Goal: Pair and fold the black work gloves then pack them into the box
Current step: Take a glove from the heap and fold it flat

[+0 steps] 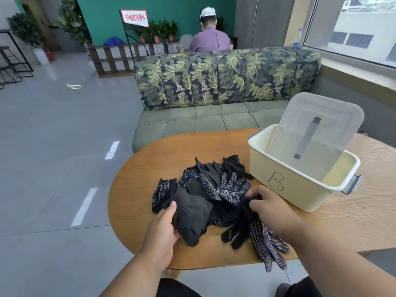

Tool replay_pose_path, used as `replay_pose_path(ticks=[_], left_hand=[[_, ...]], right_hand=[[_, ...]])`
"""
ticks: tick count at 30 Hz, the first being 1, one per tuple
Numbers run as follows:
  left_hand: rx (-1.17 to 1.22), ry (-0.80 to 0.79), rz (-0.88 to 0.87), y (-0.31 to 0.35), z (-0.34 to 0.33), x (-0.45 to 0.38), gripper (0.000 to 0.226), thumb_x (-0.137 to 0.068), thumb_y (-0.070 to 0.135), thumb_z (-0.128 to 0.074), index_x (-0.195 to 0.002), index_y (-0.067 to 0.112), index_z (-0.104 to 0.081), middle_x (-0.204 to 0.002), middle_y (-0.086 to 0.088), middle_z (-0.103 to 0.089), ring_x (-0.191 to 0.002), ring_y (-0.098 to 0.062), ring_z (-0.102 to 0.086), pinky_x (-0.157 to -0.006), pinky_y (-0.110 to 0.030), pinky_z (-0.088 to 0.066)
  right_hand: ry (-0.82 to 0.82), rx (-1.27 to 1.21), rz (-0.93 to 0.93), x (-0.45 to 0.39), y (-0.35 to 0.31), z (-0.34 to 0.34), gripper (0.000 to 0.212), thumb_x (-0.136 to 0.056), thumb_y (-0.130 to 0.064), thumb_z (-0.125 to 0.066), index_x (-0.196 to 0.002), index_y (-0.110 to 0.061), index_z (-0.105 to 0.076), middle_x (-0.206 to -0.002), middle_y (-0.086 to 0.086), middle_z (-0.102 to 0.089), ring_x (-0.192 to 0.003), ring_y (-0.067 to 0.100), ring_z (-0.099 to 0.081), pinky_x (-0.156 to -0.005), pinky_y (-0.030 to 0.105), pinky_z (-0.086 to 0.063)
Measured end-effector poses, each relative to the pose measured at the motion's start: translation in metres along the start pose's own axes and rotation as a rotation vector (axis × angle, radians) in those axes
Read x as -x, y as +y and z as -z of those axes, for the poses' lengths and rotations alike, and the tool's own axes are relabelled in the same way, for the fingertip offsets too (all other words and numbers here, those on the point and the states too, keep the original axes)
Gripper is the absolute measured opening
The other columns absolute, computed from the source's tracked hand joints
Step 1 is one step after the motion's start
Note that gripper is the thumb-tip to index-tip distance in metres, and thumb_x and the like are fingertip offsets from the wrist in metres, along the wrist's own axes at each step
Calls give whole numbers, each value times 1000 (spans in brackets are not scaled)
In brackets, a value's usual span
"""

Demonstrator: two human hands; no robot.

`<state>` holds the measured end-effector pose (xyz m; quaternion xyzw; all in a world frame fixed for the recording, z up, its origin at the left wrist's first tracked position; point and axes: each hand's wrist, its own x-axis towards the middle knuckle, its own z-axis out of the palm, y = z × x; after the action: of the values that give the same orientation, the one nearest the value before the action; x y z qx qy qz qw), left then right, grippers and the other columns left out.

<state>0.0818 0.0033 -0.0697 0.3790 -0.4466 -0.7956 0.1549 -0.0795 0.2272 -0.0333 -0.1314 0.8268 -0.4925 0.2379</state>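
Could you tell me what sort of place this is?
Probably an office lounge or break area: a leaf-print sofa behind the wooden table, potted plants, and a sign stand.

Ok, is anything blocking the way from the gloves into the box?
Yes. The clear lid stands tilted inside the box, leaning over its far side and covering much of the opening. The gloves lie just left of the box.
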Motion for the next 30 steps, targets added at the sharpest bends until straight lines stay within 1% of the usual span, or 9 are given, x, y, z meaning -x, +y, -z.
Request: replay_pose_path(ticks=[4,7,11,14,17,20,23,27,30], left_hand=[[-42,-23,-30,15,-2,6,25,-106,37,-56,-121,25,-71,-118,3,-77,-113,-21,-72,-99,-49,-57],[-139,-76,-82,29,-7,25,25,-106,37,-54,-118,24,-72,-116,5,-78,-111,-16,-73,-103,-44,-55],[-300,-155,-144,40,-15,52,26,-106,38,-53,-116,25,-73,-113,9,-78,-107,-7,-73,-103,-39,-54],[-368,-199,-183,44,-21,64,26,-106,40,-51,-115,29,-73,-116,12,-77,-113,-6,-70,-107,-38,-50],[-322,-187,-196,41,-27,68,28,-107,39,-51,-119,25,-72,-117,8,-77,-114,-9,-71,-110,-42,-49],[-298,-176,-180,32,-32,73,29,-106,41,-52,-121,25,-71,-120,8,-76,-118,-12,-69,-113,-46,-47],[-319,-222,-159,24,-40,79,34,-106,41,-51,-127,23,-71,-125,4,-75,-123,-16,-67,-115,-50,-44],[-381,-352,-124,23,-55,90,34,-106,39,-52,-126,20,-72,-125,-8,-74,-125,-24,-65,-116,-51,-41],[-377,-428,-99,24,-62,97,28,-106,21,-54,-122,7,-72,-123,-24,-72,-113,-32,-68,-102,-45,-49]], right_hand=[[-210,-482,-84,7,-23,10,29,-94,2,-50,-93,-15,-73,-69,10,-54,-57,18,-42,-51,30,-30],[-303,-611,-52,14,-42,9,28,-97,2,-58,-82,-17,-72,-66,5,-52,-51,12,-42,-48,23,-32],[-372,-476,124,30,-62,-3,15,-91,-12,-72,-82,-24,-70,-74,3,-58,-59,11,-48,-54,22,-37],[-348,-363,235,47,-70,-3,11,-97,-8,-70,-90,-16,-68,-76,0,-69,-65,11,-56,-59,19,-45],[-283,-201,314,61,-72,6,15,-97,-7,-68,-91,-21,-71,-94,7,-77,-77,13,-60,-62,18,-47],[-222,-189,320,74,-68,20,11,-97,-7,-68,-92,-17,-71,-74,-6,-68,-58,4,-53,-54,14,-43],[-216,-182,342,86,-65,26,4,-98,-8,-69,-95,-11,-69,-73,-7,-67,-55,2,-54,-53,14,-44],[-280,-133,354,102,-67,25,7,-97,-15,-71,-93,-20,-71,-85,1,-77,-72,11,-68,-66,26,-52],[-118,22,456,105,-63,16,8,-92,-22,-77,-89,-29,-74,-99,-11,-70,-87,0,-64,-82,20,-49]])
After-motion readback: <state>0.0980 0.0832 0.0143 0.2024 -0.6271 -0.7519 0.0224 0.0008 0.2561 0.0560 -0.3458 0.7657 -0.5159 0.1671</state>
